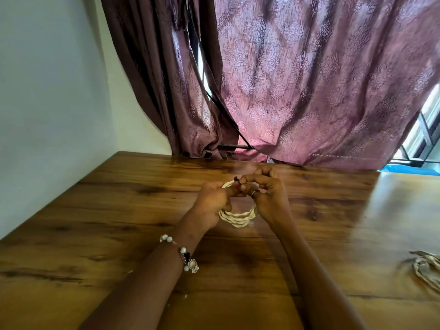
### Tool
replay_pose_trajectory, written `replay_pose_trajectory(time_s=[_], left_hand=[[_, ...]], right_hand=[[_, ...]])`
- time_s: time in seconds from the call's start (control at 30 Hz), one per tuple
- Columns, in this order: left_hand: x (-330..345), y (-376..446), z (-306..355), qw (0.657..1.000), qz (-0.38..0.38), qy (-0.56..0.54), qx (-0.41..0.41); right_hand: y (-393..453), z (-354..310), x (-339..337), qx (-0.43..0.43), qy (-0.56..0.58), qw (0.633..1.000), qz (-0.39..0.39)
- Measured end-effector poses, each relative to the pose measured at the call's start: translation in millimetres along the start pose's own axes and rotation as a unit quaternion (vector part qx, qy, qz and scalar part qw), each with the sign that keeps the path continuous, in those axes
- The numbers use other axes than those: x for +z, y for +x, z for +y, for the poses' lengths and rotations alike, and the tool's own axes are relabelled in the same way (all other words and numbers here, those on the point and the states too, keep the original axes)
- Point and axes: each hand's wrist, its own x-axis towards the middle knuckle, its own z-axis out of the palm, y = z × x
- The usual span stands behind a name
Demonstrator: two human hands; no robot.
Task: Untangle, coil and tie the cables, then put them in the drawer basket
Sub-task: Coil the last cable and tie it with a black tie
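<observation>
A cream-coloured cable (238, 218) wound into a small coil hangs between both hands just above the wooden table (119, 222). My left hand (212, 203) grips the coil's left side, thumb and fingers curled round the strands. My right hand (266, 194), wearing a ring, holds the right side, and its fingertips pinch a small black tie (236, 180) at the top of the coil. Most of the coil's upper half is hidden behind the fingers.
Another bundle of cream cable (426, 270) lies loose at the table's right edge. A patterned maroon curtain (309, 91) hangs behind the table's far edge, a white wall (47, 115) stands to the left. No drawer basket is in view.
</observation>
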Motion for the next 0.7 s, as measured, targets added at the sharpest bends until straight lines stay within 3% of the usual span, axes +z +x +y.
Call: replay_pose_trajectory(time_s=[0.1,0.2,0.3,0.37,0.47,0.57,0.7], left_hand=[[0.1,-1.5,6.6,0.992,-0.027,-0.103,-0.069],[-5.0,-1.4,8.6,0.987,-0.048,-0.119,-0.096],[-7.9,2.3,5.7,0.992,-0.023,-0.105,-0.069],[-7.0,1.6,6.4,0.997,0.008,-0.075,-0.024],[-8.3,0.2,9.6,0.998,0.019,-0.037,0.046],[-11.0,-0.3,11.1,0.995,0.0,-0.01,0.102],[-8.0,-0.8,5.9,0.955,-0.008,0.154,0.253]], right_hand=[[-2.6,-8.7,-2.5,0.014,0.018,1.0,-0.018],[-2.7,-6.5,-5.6,-0.011,-0.005,0.999,-0.037],[-4.8,-2.5,-7.6,-0.051,-0.082,0.992,-0.081],[-7.7,-3.4,-5.1,-0.056,-0.068,0.99,-0.113],[-5.2,-6.8,-7.8,0.051,0.15,0.984,-0.084],[-1.0,-13.1,-14.5,0.216,0.356,0.909,-0.018],[-4.1,-13.8,-13.8,0.356,0.358,0.862,-0.04]])
